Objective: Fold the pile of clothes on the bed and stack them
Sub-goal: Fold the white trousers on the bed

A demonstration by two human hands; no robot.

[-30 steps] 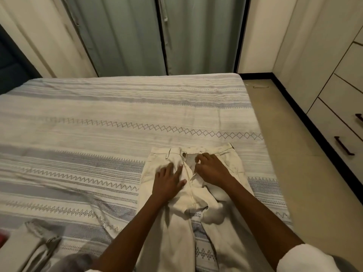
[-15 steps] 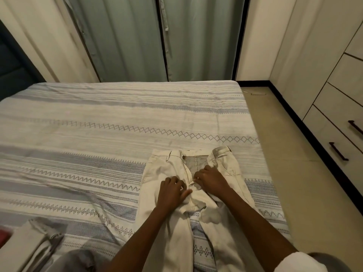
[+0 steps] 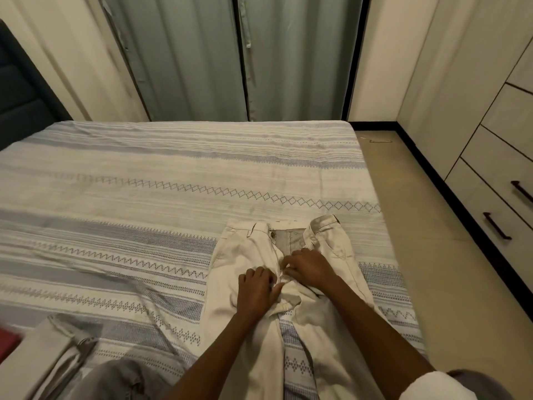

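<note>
Cream trousers [image 3: 248, 255] lie flat on the striped bedspread [image 3: 173, 180], waistband away from me, fly spread open so the grey lining shows. My left hand [image 3: 256, 290] and my right hand [image 3: 310, 268] sit side by side at the bottom of the fly, fingers curled and pinching the fabric there. The two legs run down toward me and out of view at the bottom edge.
Folded beige cloth [image 3: 43, 359] and a grey garment [image 3: 115, 379] lie at the lower left, with something red [image 3: 7, 345] at the left edge. Curtains [image 3: 236, 53] hang beyond the bed. Drawers [image 3: 501, 197] line the right wall across a strip of floor.
Both hands slid from the upper fly toward me to its base and curled onto the fabric. The waistband flaps have spread apart, baring the grey lining.
</note>
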